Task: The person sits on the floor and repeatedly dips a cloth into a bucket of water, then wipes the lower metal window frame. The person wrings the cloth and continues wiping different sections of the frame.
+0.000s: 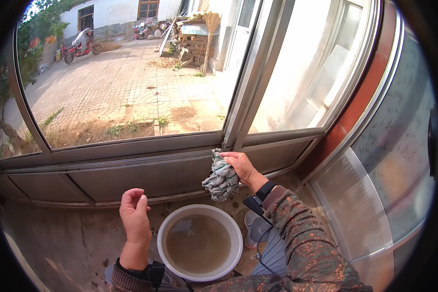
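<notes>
My right hand (241, 168) pinches a grey cloth with green stripes (222, 177), which hangs crumpled below the fingers in front of the metal window frame (149, 146). To the left, my left hand (135, 215) is raised with nothing visible in it, its fingers loosely curled and the thumb apart from the palm. Between my forearms a white plastic basin (163, 252) stands on the floor, holding murky brown water (199, 242). The cloth is above the basin's far right side and does not touch the water.
A frosted glass door panel with a metal lower part (350, 204) is at the right, beside a red tiled strip (357, 95). My shoe (255, 228) is close to the basin. Dark wet spots mark the concrete floor (69, 233). Through the glass are a paved yard and a red electric tricycle (81, 48).
</notes>
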### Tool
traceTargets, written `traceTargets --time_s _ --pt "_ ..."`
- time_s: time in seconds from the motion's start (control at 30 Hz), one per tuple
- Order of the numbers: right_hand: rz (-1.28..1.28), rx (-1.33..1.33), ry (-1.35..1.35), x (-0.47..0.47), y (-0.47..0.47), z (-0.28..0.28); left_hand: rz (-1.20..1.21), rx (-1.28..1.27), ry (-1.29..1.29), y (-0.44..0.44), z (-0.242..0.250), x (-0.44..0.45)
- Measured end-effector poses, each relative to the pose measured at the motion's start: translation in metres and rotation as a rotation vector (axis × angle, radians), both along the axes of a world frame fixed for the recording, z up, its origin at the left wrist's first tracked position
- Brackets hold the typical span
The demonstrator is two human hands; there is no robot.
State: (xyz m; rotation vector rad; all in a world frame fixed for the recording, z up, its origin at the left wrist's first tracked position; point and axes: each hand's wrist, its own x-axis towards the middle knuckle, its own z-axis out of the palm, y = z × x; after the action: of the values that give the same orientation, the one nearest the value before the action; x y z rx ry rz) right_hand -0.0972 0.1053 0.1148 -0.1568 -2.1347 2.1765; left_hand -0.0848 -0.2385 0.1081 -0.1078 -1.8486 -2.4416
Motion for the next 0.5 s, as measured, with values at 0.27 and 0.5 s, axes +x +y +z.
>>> traceTargets --time_s 0.27,0.5 --pt "0.322 -0.762 -0.071 0.052 -0.064 0.006 -0.478 -0.108 -0.082 0.024 -0.014 0.023" --pt "0.415 -0.812 -0.102 0.060 -0.095 -0.018 -0.882 -0.112 -0.294 0.048 -0.030 0.059"
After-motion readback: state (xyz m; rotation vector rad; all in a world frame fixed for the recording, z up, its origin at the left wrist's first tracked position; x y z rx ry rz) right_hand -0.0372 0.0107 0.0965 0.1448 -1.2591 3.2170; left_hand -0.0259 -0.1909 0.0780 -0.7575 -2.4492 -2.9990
